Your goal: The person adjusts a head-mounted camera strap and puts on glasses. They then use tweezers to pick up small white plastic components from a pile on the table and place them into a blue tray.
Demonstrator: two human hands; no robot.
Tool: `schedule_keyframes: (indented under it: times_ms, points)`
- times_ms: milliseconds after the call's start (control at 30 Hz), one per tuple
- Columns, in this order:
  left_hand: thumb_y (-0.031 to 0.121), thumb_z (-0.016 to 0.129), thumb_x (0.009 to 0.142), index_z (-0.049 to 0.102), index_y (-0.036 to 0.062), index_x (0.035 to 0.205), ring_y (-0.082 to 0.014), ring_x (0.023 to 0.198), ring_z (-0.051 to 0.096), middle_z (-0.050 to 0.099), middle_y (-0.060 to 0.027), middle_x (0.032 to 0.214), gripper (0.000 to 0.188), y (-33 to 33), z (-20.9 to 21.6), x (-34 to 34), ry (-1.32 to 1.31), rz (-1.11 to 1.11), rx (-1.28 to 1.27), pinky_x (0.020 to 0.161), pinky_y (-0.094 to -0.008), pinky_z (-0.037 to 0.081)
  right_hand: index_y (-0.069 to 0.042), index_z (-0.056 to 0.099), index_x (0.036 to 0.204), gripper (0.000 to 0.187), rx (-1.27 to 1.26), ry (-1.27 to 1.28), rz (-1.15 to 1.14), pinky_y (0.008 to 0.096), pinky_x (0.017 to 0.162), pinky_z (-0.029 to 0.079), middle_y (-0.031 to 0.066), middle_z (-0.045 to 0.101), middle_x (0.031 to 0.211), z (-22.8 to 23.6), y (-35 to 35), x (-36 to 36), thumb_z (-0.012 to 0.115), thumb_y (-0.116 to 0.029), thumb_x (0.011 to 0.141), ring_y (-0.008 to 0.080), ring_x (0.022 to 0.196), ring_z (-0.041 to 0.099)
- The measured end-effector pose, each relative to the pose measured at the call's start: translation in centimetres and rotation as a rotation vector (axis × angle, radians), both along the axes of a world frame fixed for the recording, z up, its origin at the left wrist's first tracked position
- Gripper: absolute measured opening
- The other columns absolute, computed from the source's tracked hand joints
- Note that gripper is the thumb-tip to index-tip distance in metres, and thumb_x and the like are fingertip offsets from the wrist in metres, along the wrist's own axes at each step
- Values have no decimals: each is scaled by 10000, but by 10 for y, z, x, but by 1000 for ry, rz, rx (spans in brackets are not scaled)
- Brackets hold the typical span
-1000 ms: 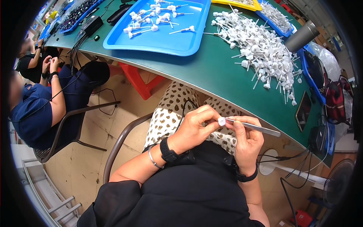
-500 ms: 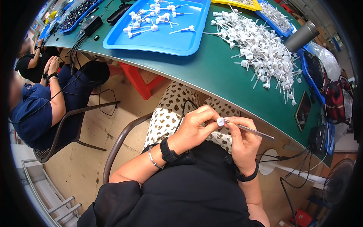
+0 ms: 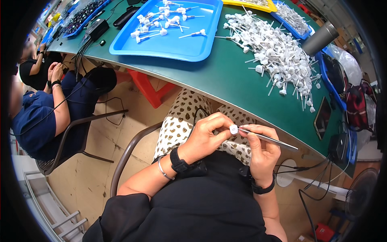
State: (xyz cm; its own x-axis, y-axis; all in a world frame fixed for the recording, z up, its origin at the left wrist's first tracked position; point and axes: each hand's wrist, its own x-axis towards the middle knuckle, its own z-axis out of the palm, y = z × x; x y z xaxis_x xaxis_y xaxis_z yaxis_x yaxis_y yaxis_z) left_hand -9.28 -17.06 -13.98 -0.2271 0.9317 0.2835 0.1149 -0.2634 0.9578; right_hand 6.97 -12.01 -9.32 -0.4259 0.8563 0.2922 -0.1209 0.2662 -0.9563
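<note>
Above my lap, my left hand [image 3: 210, 135] pinches a small white plastic cap-like part [image 3: 234, 129] between thumb and fingertips, its round face turned up toward me. Slim metal tweezers [image 3: 278, 142] lie in the closed fingers of my right hand [image 3: 261, 147]. One end of the tweezers meets the white part; the other sticks out to the right past my hand. Similar white parts with thin stems form a large pile [image 3: 278, 56] on the green table [image 3: 173, 70]. Several more lie in a blue tray [image 3: 177, 50] at the table's near edge.
A grey cylinder [image 3: 320, 38] stands beyond the pile, and a phone [image 3: 322, 118] lies near the right edge. A yellow tray [image 3: 258, 4] sits at the back. On the left a person [image 3: 40, 115] sits in a chair. A red stool [image 3: 149, 88] is under the table.
The tweezers have shifted slightly, their outer end now further right and lower. My right-hand fingers have moved a little; the white part has shifted slightly left.
</note>
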Motion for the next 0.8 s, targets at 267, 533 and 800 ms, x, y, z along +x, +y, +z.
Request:
schedule_keyframes:
  times_ms: [267,533,800]
  points:
    - [-27,716,846,669,-16,927,-157,799,658,662,-100,940,95,0,2,0,46,28,39,682,-265,551,29,629,1054,151,151,-86,-15,286,773,550,135,680,1039,-6,-2,-1,667,17,909,189,916,667]
    - [-36,715,831,673,-12,919,-158,770,644,659,-93,911,100,1,2,1,92,57,66,658,-267,532,28,639,1016,115,234,-144,-41,277,729,549,124,698,973,-4,0,-5,671,12,905,181,849,674]
    - [-6,717,848,676,-10,916,-155,752,629,654,-80,890,79,0,2,0,106,42,48,643,-270,515,24,642,972,72,139,-125,-60,276,713,543,121,701,959,-3,-1,-5,669,6,908,173,822,669]
